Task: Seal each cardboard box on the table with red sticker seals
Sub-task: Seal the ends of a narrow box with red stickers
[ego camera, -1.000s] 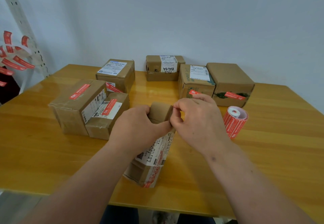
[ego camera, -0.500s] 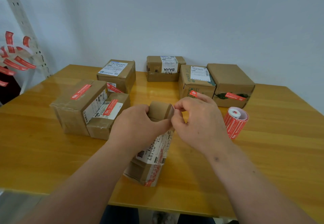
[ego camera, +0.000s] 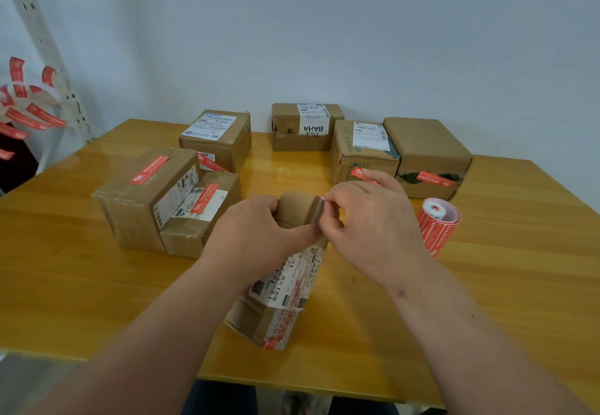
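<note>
A long cardboard box (ego camera: 279,294) with a white shipping label lies in front of me on the wooden table (ego camera: 519,284), its far end raised. My left hand (ego camera: 256,236) grips that far end, thumb pressed along its right edge. My right hand (ego camera: 370,216) pinches a sticker strip (ego camera: 319,210) at the box's top right edge; only the strip's pale back shows. A roll of red sticker seals (ego camera: 436,224) lies just right of my right hand.
Two boxes with red seals (ego camera: 152,197) stand close on the left. Behind them is a labelled box (ego camera: 217,137). At the back stand three more boxes (ego camera: 303,125), two of which (ego camera: 427,155) show red seals. Red stickers (ego camera: 29,116) hang from a rack at far left.
My right hand's fingers have shifted slightly at the box's top edge, working the strip there. The box and my left hand have stayed almost still.
</note>
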The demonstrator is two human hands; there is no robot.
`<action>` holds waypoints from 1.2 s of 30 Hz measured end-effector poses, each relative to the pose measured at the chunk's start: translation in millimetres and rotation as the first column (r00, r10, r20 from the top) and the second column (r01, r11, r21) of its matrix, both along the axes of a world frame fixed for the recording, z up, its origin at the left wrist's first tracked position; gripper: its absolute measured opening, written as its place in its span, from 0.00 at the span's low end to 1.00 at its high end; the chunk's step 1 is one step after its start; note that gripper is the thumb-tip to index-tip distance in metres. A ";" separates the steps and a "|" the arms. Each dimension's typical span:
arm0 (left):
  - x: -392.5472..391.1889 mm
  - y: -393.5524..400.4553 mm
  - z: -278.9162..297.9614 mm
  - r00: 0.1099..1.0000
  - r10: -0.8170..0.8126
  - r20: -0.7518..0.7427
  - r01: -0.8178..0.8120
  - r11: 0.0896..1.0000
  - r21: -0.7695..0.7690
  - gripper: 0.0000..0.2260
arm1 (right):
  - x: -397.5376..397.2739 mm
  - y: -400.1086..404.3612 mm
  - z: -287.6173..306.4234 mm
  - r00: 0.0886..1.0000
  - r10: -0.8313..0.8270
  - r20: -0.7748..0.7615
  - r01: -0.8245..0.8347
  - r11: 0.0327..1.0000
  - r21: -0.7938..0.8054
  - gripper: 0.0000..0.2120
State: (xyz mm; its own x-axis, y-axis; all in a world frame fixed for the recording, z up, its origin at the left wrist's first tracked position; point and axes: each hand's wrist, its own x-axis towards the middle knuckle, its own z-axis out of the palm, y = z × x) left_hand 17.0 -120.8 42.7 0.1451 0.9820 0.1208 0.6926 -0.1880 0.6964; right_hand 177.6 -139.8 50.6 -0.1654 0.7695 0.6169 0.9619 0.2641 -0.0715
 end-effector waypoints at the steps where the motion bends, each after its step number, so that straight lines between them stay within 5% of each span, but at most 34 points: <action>1: -0.7 0.6 -0.8 1.000 -0.006 0.003 0.006 1.000 0.001 0.24 | 1.4 -0.4 0.7 1.000 0.009 0.014 -0.008 1.000 -0.013 0.14; 6: -8.2 4.6 -1.2 0.996 -0.087 0.009 0.087 0.996 0.018 0.17 | 11.8 -1.8 13.1 0.993 0.113 -0.030 -0.116 0.986 -0.120 0.08; 10: -12.6 6.7 0.0 0.989 -0.134 0.064 0.130 0.989 0.062 0.15 | 18.2 -12.7 28.4 0.948 0.176 -0.265 -0.236 0.948 -0.215 0.06; 18: -11.2 1.7 -0.2 0.975 -0.172 0.138 0.165 0.984 0.059 0.16 | 20.3 -7.9 13.5 0.891 0.272 -0.363 -0.319 0.945 -0.073 0.03; 36: -19.5 2.1 1.8 0.963 -0.240 0.122 0.235 0.970 0.057 0.28 | 23.3 -15.0 39.4 0.830 0.114 -0.547 -0.275 0.936 -0.221 0.05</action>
